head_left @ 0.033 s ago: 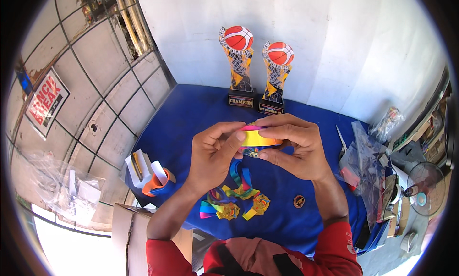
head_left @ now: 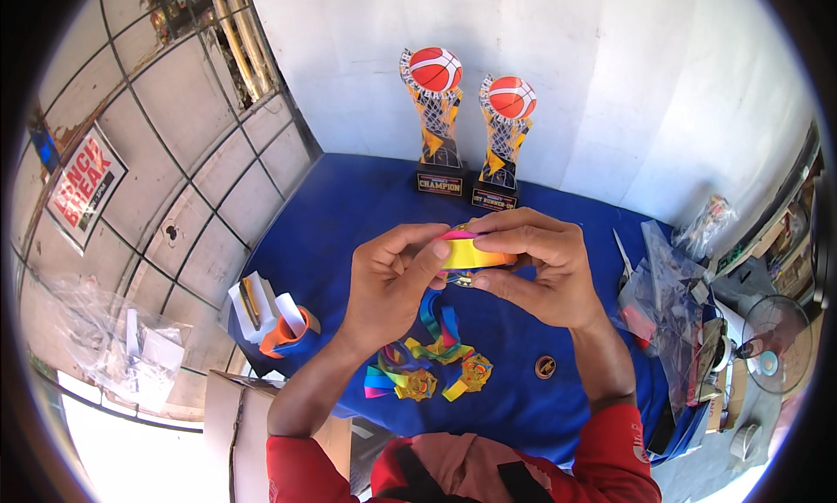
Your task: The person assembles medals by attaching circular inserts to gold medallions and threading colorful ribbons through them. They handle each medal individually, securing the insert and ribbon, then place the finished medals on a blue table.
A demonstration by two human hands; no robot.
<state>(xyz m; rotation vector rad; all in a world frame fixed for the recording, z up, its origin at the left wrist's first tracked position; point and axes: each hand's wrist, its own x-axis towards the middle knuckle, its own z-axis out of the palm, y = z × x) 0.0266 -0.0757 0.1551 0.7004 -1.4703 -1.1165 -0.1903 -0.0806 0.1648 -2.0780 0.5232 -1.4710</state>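
Above the middle of the blue-covered table, my left hand (head_left: 397, 281) and my right hand (head_left: 536, 263) pinch a medal ribbon (head_left: 471, 254) between fingers and thumbs. It is folded into a band, yellow and orange in front with pink at its upper edge. A small shiny piece shows just beneath the band, partly hidden by my fingers; I cannot tell what it is. Below my hands lie two gold medals, a left one (head_left: 417, 384) and a right one (head_left: 475, 372), with multicoloured ribbons bunched around them. A small round dark disc (head_left: 545, 367) rests to their right.
Two basketball trophies, one taller (head_left: 438, 119) and one shorter (head_left: 501, 141), stand at the back by the white wall. An orange container (head_left: 288, 333) and white box are at left. Scissors (head_left: 622, 252), clear plastic bags (head_left: 658, 298) and a fan (head_left: 774, 346) are at right.
The ribbon between my hands has tilted very slightly, and a bit less of the shiny piece under it shows. Both hands stay almost where they were.
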